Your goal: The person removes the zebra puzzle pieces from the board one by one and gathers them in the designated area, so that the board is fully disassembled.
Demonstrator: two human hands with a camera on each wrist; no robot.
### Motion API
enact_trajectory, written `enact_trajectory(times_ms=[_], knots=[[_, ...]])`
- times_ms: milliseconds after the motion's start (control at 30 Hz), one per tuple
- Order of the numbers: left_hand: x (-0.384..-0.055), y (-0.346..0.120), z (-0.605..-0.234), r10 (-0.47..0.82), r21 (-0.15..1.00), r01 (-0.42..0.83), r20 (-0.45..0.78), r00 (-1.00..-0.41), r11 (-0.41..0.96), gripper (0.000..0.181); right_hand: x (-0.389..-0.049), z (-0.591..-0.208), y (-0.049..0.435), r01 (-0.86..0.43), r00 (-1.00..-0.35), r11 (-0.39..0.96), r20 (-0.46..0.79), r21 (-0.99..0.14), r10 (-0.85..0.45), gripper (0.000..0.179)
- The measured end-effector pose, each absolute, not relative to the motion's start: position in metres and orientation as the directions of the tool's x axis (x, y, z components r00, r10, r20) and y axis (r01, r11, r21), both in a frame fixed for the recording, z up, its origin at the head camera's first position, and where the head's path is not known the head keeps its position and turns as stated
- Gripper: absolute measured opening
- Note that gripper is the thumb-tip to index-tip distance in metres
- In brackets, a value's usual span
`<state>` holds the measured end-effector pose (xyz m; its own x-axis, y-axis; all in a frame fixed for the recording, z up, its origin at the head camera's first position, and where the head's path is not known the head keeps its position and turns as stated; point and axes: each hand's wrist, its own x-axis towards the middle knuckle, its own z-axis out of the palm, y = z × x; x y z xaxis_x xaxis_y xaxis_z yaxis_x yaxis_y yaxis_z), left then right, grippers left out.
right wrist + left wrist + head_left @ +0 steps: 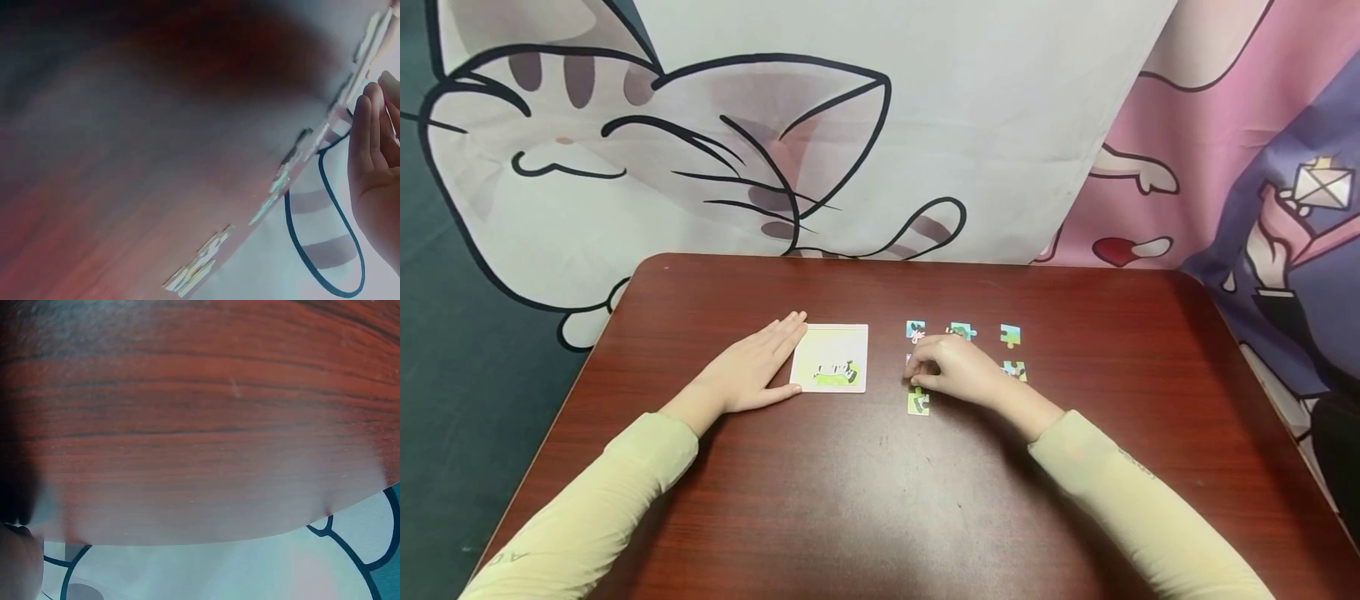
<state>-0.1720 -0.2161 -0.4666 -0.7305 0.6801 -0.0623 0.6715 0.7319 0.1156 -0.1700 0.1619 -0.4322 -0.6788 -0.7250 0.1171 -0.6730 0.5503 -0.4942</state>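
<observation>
A pale square card (830, 354) with a green picture near its bottom lies on the table. My left hand (748, 362) rests flat beside it, fingers straight, fingertips and thumb at the card's left edge. Bent over the small jigsaw pieces, my right hand (958, 367) has index and thumb tips close together at a puzzle piece in the left column, mostly hidden under the fingers. Just below the thumb lies a green puzzle piece (918, 403). In the right wrist view the right hand's fingers (369, 131) show at the right edge.
Above the right hand lie a blue puzzle piece (915, 328), another piece (961, 329) and a blue-green one (1011, 335). A further piece (1015, 370) sits by the right wrist. The brown table (820, 500) meets a cat-print cloth (1000, 125) at its far edge.
</observation>
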Motion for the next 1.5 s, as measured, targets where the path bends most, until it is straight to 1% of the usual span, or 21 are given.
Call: enact_trajectory(times_ms=[167, 300, 433, 767, 1000, 1167, 1500], knots=[[-0.172, -0.216, -0.468, 0.682, 0.11, 0.675, -0.058, -0.729, 0.73, 0.097, -0.175, -0.43, 0.157, -0.62, -0.702, 0.538, 0.099, -0.571, -0.705, 0.01], [-0.172, -0.216, -0.468, 0.683, 0.11, 0.675, -0.059, -0.728, 0.729, 0.096, -0.179, -0.43, 0.151, -0.593, -0.721, 0.547, 0.086, -0.591, -0.688, 0.01], [-0.172, -0.216, -0.468, 0.679, 0.109, 0.672, -0.06, -0.731, 0.733, 0.097, -0.182, -0.431, 0.143, -0.577, -0.724, 0.543, 0.075, -0.61, -0.685, 0.008], [-0.171, -0.217, -0.466, 0.68, 0.108, 0.672, -0.059, -0.731, 0.732, 0.096, -0.187, -0.431, 0.119, -0.576, -0.711, 0.522, 0.07, -0.629, -0.7, 0.005], [-0.171, -0.217, -0.467, 0.686, 0.114, 0.679, -0.049, -0.726, 0.726, 0.096, -0.188, -0.43, 0.105, -0.564, -0.696, 0.495, 0.057, -0.662, -0.716, 0.006], [-0.172, -0.217, -0.468, 0.681, 0.113, 0.673, -0.056, -0.73, 0.731, 0.096, -0.189, -0.429, 0.097, -0.575, -0.68, 0.479, 0.061, -0.663, -0.73, 0.007], [-0.172, -0.217, -0.469, 0.68, 0.108, 0.673, -0.056, -0.731, 0.732, 0.097, -0.193, -0.432, 0.081, -0.566, -0.672, 0.495, 0.022, -0.659, -0.74, 0.01]])
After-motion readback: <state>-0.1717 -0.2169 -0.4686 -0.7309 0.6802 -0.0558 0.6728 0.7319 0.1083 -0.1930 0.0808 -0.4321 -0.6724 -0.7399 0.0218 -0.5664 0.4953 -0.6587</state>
